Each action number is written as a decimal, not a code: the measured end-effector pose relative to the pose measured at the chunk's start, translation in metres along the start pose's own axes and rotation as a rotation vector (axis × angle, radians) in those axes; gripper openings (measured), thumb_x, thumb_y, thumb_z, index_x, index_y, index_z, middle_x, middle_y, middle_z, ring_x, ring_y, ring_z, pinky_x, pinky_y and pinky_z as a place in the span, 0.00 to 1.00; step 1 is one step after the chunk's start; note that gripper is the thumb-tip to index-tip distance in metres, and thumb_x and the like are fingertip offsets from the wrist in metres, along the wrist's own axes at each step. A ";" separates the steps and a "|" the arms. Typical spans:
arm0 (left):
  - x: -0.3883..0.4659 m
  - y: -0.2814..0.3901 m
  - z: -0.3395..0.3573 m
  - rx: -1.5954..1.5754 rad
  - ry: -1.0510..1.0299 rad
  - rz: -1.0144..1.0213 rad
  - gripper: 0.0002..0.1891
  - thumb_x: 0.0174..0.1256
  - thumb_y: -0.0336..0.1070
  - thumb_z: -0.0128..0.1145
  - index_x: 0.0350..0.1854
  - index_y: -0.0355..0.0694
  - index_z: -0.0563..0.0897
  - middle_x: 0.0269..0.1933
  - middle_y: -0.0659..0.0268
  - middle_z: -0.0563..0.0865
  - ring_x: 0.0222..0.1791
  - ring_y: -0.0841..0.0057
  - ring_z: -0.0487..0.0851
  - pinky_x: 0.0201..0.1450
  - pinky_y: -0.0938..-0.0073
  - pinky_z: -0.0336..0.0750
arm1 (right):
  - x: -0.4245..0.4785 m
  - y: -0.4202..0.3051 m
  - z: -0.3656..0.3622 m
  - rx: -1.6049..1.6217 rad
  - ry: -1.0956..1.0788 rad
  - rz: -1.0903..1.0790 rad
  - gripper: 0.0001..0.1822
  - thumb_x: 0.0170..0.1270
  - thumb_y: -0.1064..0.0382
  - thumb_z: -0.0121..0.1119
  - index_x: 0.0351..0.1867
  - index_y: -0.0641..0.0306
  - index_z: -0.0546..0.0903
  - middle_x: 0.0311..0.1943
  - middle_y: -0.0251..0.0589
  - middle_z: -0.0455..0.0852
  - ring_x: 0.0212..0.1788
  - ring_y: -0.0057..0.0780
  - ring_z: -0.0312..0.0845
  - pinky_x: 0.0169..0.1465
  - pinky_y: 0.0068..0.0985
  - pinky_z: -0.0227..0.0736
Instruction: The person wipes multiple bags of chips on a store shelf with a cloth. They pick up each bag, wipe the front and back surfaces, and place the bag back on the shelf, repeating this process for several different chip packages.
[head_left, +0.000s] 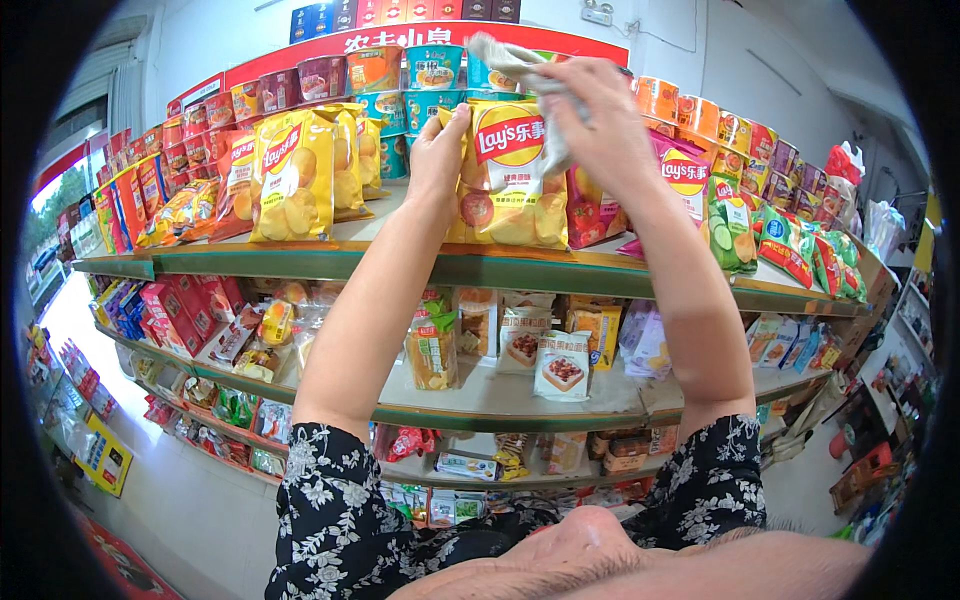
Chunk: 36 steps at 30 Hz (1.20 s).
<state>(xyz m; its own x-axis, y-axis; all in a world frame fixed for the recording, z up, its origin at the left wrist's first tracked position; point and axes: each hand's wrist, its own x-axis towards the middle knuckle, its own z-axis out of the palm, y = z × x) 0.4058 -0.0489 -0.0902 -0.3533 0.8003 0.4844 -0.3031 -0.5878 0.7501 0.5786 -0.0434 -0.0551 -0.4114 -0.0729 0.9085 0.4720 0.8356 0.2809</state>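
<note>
My left hand (441, 154) grips the upper left corner of a yellow Lay's potato chip bag (517, 199), which stands upright at the front edge of the top shelf. A pale cloth (510, 60) is in my right hand (600, 112), at the bag's upper right side; part of the cloth hangs down against the bag. A pink chip bag (592, 206) stands just right of the yellow one, partly behind it. Further left are more yellow Lay's bags (294, 176). Stacked instant noodle cups (433, 67) stand behind the bags.
The top shelf's green front edge (300, 264) runs across in front of me. Green chip bags (731, 225) and small snack packs (786, 244) stand to the right. Packaged breads (562, 365) lie on the shelf below, with more snacks lower down. A yellow sign (105, 454) is at the lower left.
</note>
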 end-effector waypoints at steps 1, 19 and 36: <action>0.002 0.000 -0.001 -0.029 0.005 -0.009 0.17 0.79 0.48 0.58 0.54 0.38 0.83 0.49 0.63 0.88 0.48 0.76 0.87 0.48 0.69 0.82 | -0.010 -0.003 0.012 -0.065 -0.039 0.021 0.14 0.66 0.65 0.63 0.52 0.60 0.87 0.56 0.50 0.82 0.60 0.51 0.77 0.65 0.42 0.72; 0.056 0.046 -0.059 -0.425 -0.332 -0.265 0.17 0.82 0.43 0.48 0.55 0.35 0.81 0.52 0.49 0.89 0.48 0.60 0.90 0.50 0.57 0.85 | 0.007 -0.030 -0.012 1.124 0.126 0.496 0.22 0.77 0.60 0.58 0.68 0.65 0.76 0.56 0.38 0.86 0.60 0.24 0.80 0.63 0.24 0.75; 0.176 0.073 -0.107 1.219 0.227 0.642 0.20 0.80 0.42 0.45 0.52 0.29 0.84 0.52 0.40 0.87 0.54 0.48 0.87 0.58 0.54 0.80 | -0.067 -0.013 0.017 0.670 -0.123 0.677 0.16 0.64 0.78 0.53 0.48 0.68 0.88 0.51 0.42 0.89 0.55 0.31 0.84 0.61 0.26 0.75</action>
<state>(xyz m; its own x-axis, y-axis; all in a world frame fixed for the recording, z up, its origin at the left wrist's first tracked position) 0.2267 0.0362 0.0012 -0.3050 0.3284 0.8939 0.8749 -0.2742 0.3992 0.5867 -0.0397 -0.1245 -0.3118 0.5651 0.7638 0.1115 0.8201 -0.5612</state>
